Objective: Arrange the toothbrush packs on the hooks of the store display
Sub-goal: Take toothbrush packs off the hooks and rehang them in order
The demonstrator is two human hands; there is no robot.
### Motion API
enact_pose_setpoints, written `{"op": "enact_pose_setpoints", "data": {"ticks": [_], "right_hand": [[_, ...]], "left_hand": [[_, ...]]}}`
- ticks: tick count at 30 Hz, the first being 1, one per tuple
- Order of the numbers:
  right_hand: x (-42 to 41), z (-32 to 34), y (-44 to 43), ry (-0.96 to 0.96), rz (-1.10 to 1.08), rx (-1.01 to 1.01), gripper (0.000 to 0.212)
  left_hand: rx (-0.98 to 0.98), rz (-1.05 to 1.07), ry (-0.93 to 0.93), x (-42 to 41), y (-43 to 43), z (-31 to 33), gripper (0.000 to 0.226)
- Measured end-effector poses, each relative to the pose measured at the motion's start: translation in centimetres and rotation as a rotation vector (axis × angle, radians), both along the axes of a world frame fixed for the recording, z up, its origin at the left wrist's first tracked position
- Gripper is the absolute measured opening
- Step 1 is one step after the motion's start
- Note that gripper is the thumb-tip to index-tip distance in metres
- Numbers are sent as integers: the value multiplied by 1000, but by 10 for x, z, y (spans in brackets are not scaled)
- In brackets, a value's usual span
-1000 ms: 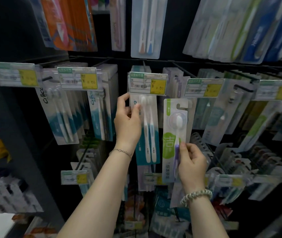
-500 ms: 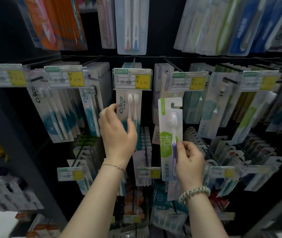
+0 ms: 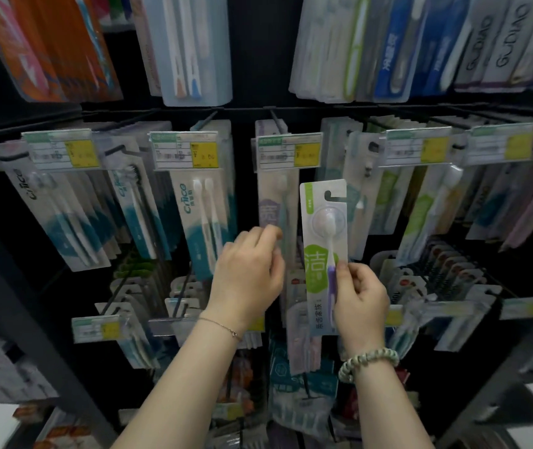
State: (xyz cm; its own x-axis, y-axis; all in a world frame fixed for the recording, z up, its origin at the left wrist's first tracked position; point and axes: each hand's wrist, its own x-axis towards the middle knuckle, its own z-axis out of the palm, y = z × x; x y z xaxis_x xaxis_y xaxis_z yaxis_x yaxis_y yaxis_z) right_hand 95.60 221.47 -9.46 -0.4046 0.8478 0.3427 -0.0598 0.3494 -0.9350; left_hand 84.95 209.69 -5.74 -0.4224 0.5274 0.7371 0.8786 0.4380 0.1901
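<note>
My right hand grips the lower half of a green-and-white toothbrush pack with a purple brush and holds it upright in front of the display. Its hang slot is level with the middle row of packs and sits on no hook. My left hand is raised just left of it, with its fingers curled at the lower left edge of a pale purple pack. That pack hangs on a black hook. Whether the fingers pinch the pack is unclear. A Crice twin-brush pack hangs to the left.
Price tags stick out at the hook ends across the middle row. Rows of hanging packs fill the display on both sides. Larger packs hang above and a lower row of hooks sits below my hands.
My left hand has let go of the Crice pack and moved right and down to the pale purple pack. My right hand keeps the green pack upright, now nearer the middle hook.
</note>
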Motion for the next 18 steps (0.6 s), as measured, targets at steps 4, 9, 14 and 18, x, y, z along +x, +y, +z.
{"op": "enact_pose_setpoints", "data": {"ticks": [4,9,14,18], "right_hand": [[14,1,26,5,-16,22,27],[30,5,61,13,2,25,28],[49,5,97,3,22,50,31],[62,-1,128,4,6,40,31]], "left_hand": [[-111,3,-4,14,27,-5,26],[-162,-20,-53,30,60,-10,22],[-195,0,-140,47,100,-13,21],[-234,-14,-181,60,131,-13,19]]}}
